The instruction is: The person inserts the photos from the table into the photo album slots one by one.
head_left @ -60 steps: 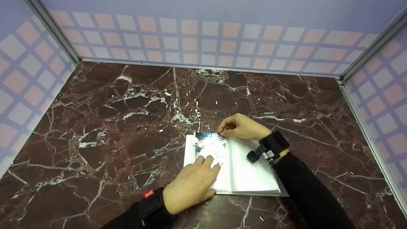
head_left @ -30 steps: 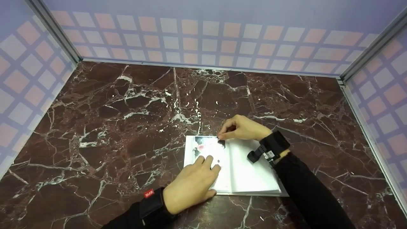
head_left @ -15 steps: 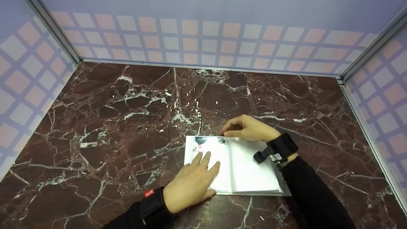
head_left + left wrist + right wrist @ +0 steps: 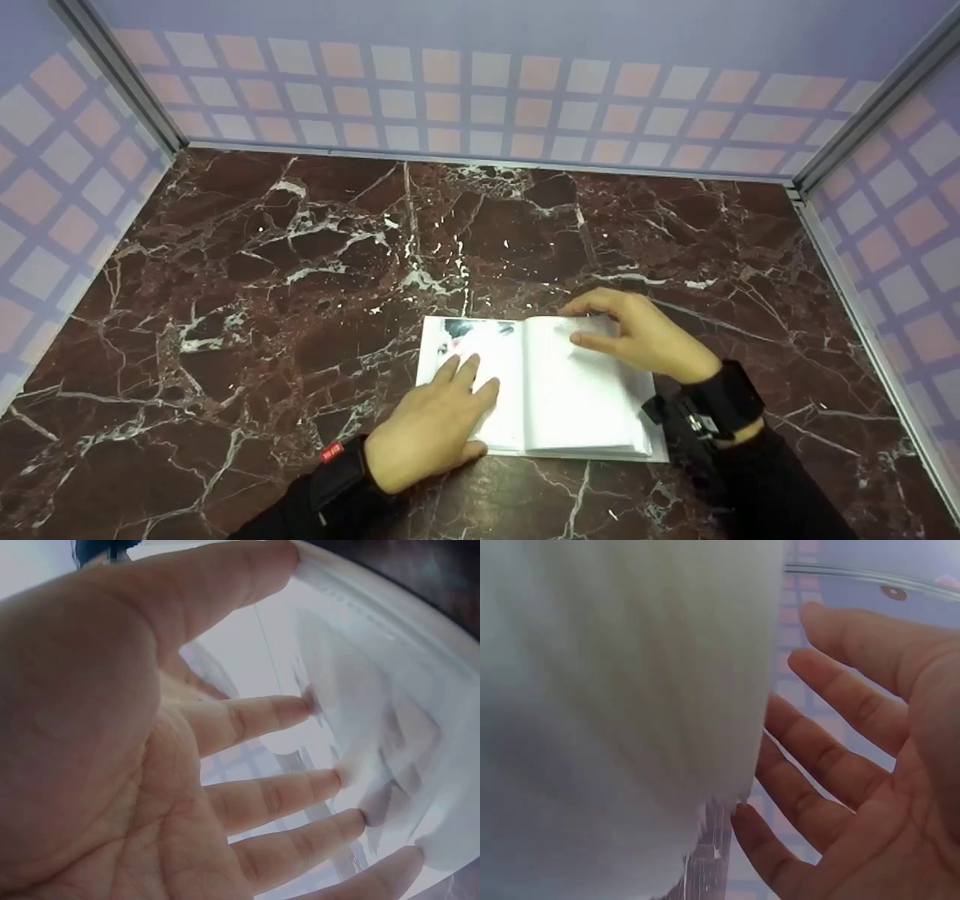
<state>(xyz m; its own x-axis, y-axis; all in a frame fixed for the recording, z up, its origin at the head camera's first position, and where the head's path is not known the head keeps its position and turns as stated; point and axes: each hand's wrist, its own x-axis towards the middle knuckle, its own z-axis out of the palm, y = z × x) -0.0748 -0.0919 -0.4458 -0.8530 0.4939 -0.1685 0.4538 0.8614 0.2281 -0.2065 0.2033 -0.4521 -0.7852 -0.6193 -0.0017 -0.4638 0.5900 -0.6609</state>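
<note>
An open photo album [image 4: 585,405] with white pages lies on the table. Its left page carries a photo [image 4: 480,328] with a dark top strip and a pinkish patch, partly washed out by glare. My left hand [image 4: 427,427] rests on that page, fingers spread and fairly straight; the left wrist view shows the fingertips touching the glossy page [image 4: 442,795]. Over the upper part of the right page hovers my right hand [image 4: 652,337], its thumb apart from its loosely bent fingers. In the right wrist view those fingers [image 4: 802,795] reach around the edge of a pale page [image 4: 630,690], with no grip on it.
The tabletop [image 4: 300,322] is dark red marble with white veins. Low panels with pink and white squares enclose it: a back wall [image 4: 487,97], a left wall [image 4: 60,165] and a right wall [image 4: 892,202].
The photo slid down until its top edge no longer stuck out past the album. My right hand let go of its corner and moved right over the other page. My left fingers straightened slightly.
</note>
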